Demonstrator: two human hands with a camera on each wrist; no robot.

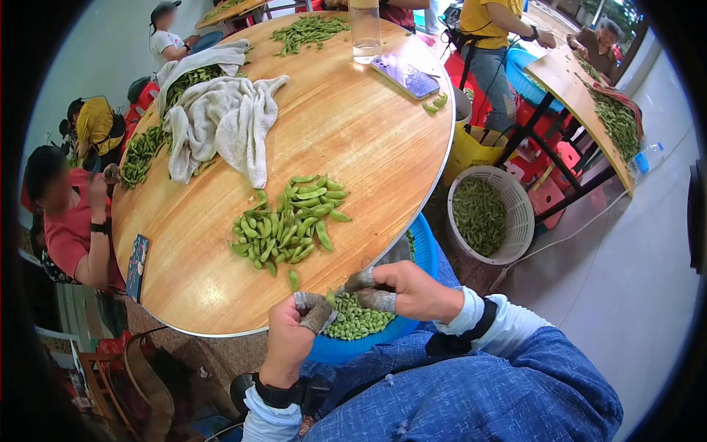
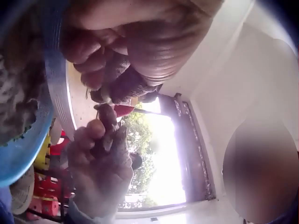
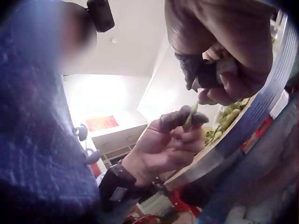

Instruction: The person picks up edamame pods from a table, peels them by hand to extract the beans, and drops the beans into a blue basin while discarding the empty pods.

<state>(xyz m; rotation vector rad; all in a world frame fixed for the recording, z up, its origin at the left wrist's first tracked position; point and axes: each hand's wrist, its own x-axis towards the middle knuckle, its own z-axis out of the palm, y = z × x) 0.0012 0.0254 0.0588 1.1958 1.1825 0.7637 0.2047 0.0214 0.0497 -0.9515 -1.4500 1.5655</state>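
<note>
Seemingly mid-shelling, the left hand (image 1: 291,335) is pinching a pod (image 1: 330,297) above beans (image 1: 359,322) lying in the basin (image 1: 425,249), while the right hand (image 1: 416,291) is holding fingers curled close beside, its grip unclear, the next move probably calling for squeezing the pod empty.

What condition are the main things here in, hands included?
Left hand with grey-wrapped fingers: pinching a green pod
Right hand with grey-wrapped fingers: curled, grip unclear
Round blue plastic basin: holding small shelled green beans
Plump green pods: loosely heaped
Off-white cloth: crumpled
Clear cylindrical tumbler: upright
Purple rectangular phone: lying flat
Round white perforated basket: upright, holding more pods
</note>
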